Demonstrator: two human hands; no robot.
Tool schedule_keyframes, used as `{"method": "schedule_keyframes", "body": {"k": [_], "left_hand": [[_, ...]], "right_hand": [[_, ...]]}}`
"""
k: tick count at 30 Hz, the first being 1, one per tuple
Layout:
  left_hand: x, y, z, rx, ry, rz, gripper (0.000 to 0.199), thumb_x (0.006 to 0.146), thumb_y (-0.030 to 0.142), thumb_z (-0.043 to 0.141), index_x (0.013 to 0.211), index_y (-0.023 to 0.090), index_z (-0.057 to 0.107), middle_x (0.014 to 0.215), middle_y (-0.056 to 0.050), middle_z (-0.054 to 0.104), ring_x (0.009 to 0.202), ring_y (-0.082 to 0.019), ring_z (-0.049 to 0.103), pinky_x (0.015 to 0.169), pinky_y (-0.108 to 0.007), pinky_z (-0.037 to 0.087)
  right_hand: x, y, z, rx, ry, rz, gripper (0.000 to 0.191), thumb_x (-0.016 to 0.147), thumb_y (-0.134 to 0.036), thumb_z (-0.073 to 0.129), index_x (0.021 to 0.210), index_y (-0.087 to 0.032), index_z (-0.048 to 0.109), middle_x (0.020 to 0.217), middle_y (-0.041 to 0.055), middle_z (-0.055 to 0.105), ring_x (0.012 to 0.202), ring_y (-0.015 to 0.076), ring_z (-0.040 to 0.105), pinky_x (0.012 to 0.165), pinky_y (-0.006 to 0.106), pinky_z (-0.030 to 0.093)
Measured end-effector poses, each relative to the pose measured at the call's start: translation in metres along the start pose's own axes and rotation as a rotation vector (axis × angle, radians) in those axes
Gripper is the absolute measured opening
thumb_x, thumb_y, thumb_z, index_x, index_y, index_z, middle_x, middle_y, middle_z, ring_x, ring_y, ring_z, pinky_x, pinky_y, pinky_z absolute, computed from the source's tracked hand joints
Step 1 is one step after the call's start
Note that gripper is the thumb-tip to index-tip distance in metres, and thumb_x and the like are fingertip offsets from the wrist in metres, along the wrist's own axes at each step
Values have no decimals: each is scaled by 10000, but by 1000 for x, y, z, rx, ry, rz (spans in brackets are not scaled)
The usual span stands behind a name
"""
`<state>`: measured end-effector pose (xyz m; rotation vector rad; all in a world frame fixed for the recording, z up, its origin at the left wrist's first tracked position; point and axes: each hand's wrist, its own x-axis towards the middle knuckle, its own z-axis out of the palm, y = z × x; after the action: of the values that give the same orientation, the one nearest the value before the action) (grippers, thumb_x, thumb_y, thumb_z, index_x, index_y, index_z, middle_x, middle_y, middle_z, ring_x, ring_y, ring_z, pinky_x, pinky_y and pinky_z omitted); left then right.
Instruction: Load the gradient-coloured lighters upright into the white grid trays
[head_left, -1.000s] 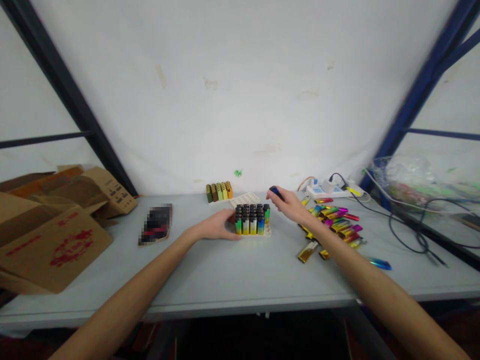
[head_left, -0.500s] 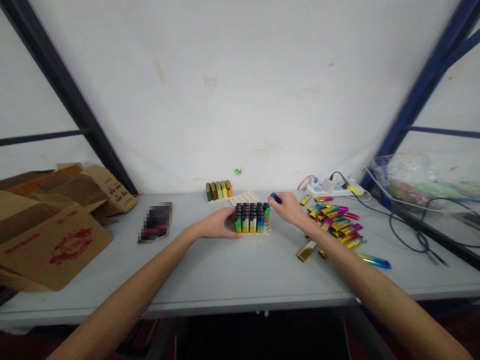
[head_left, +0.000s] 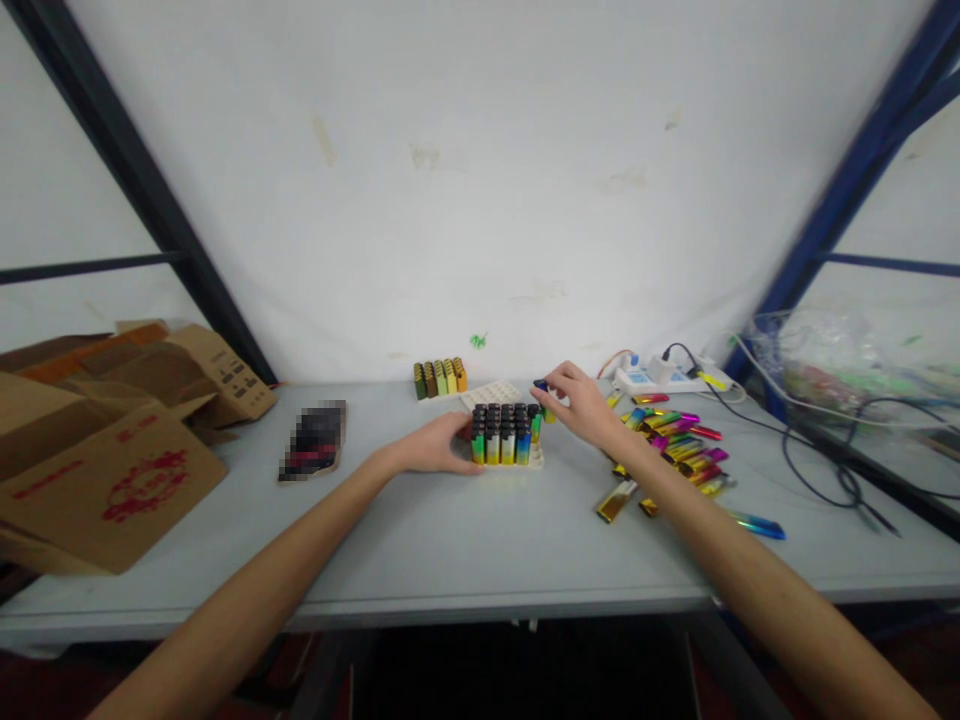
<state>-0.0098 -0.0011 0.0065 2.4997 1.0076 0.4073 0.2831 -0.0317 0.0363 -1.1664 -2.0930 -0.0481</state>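
Observation:
Several upright lighters (head_left: 501,436) with black tops stand in rows in a white tray (head_left: 535,461), whose right end shows bare holes. My left hand (head_left: 439,445) is wrapped round the left side of this block. Just right of the block, my right hand (head_left: 581,402) pinches a lighter (head_left: 548,402) with a dark top and a yellowish body, held roughly upright above the tray's right side. A loose pile of shiny coloured lighters (head_left: 686,450) lies beyond my right forearm.
Behind are an empty white tray (head_left: 491,395) and a second lighter block (head_left: 440,378). A phone (head_left: 313,441) and cardboard boxes (head_left: 142,450) lie left; a power strip (head_left: 667,376), cables (head_left: 840,470) and plastic bags (head_left: 832,350) are at right.
My right hand has turned, bringing the lighter from a tilted pose to a more upright one with its body now showing. My left hand stays at the block.

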Motion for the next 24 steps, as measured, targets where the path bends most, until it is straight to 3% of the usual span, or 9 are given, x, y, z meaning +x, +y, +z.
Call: {"method": "schedule_keyframes", "body": {"k": [5, 12, 16, 20, 24], "left_hand": [[1, -6, 2, 12, 12, 7, 657, 670, 598, 803, 1117, 147, 635, 1112, -101, 685, 990, -300, 639, 877, -388, 521], [0, -7, 3, -16, 11, 5, 675, 675, 582, 811, 1158, 147, 629, 1150, -107, 687, 1008, -300, 647, 888, -389, 528], [1, -8, 5, -34, 13, 14, 664, 680, 561, 814, 1159, 142, 627, 1126, -102, 691, 985, -291, 649, 874, -377, 535], [1, -8, 5, -39, 9, 0, 647, 696, 570, 805, 1144, 141, 622, 1110, -99, 690, 954, -280, 647, 850, -371, 539], [1, -6, 4, -22, 7, -7, 652, 690, 563, 811, 1143, 136, 618, 1108, -105, 686, 965, -288, 641, 862, -380, 536]], "right_hand": [[-1, -1, -19, 110, -134, 44, 371, 991, -507, 523, 912, -170, 655, 722, 29, 645, 641, 156, 546, 642, 273, 400], [-2, 4, -43, 186, -326, 27, 428, 953, -559, 575, 914, -153, 708, 742, 47, 701, 629, 148, 590, 601, 254, 413], [-2, 7, -31, 225, -494, 0, 363, 947, -495, 607, 961, -151, 721, 751, 41, 712, 642, 155, 612, 606, 249, 423], [-2, 11, -14, 186, -497, -37, 305, 938, -432, 637, 1019, -155, 735, 820, 54, 739, 690, 168, 634, 653, 261, 440], [-1, 12, -13, 214, -545, -38, 291, 943, -420, 637, 1006, -161, 757, 828, 53, 751, 682, 166, 634, 666, 262, 450]]}}
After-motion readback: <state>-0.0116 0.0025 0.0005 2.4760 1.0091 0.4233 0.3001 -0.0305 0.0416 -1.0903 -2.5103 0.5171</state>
